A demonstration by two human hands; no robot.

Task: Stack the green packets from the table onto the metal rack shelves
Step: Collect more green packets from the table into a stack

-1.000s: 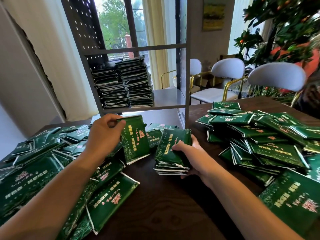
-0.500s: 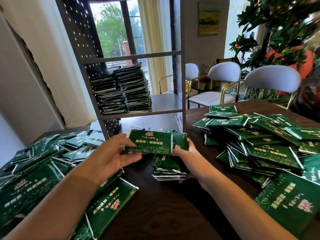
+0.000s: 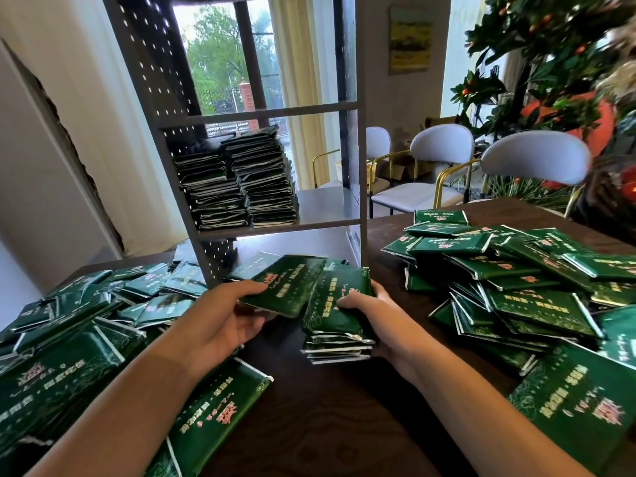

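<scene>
Where half a second ago it was held level above the pile, the green packet (image 3: 285, 285) now tilts beside it, pinched by the left hand (image 3: 220, 325). The right hand (image 3: 371, 315) still grips the small stack (image 3: 335, 325) on the dark table (image 3: 330, 418), thumb on top.

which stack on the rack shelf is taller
The right-hand stack on the metal rack shelf: its top sits higher than the left stack beside it, nearly reaching the shelf above.

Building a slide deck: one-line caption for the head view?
Left hand brings a green packet toward the small stack steadied by the right hand, below the metal rack.
</scene>
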